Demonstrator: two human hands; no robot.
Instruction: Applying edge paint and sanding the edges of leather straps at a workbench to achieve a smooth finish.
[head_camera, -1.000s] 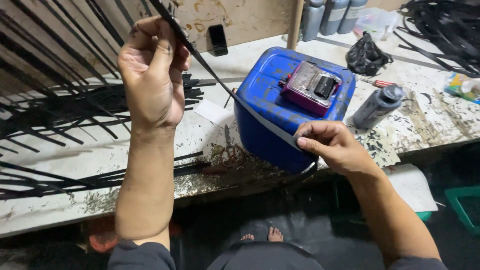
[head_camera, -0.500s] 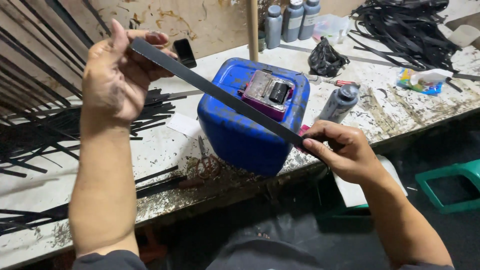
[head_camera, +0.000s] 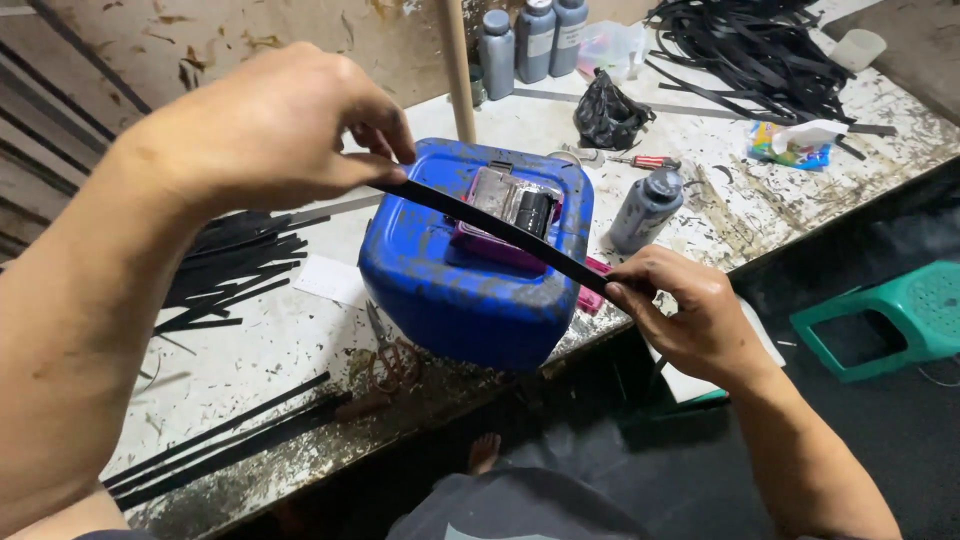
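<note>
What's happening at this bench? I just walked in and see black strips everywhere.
A person holds one black strip stretched between both hands, above a paint-smeared blue plastic container. The left hand pinches the upper end, the right hand the lower end. On the container sits a small pink and grey device. More black strips lie on the stained workbench, with grey bottles at the back.

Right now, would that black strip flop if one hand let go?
Probably it would droop: the black strip is thin and bows slightly between the left hand and right hand. It looks light, likely rubbery, so not slippery.
</note>
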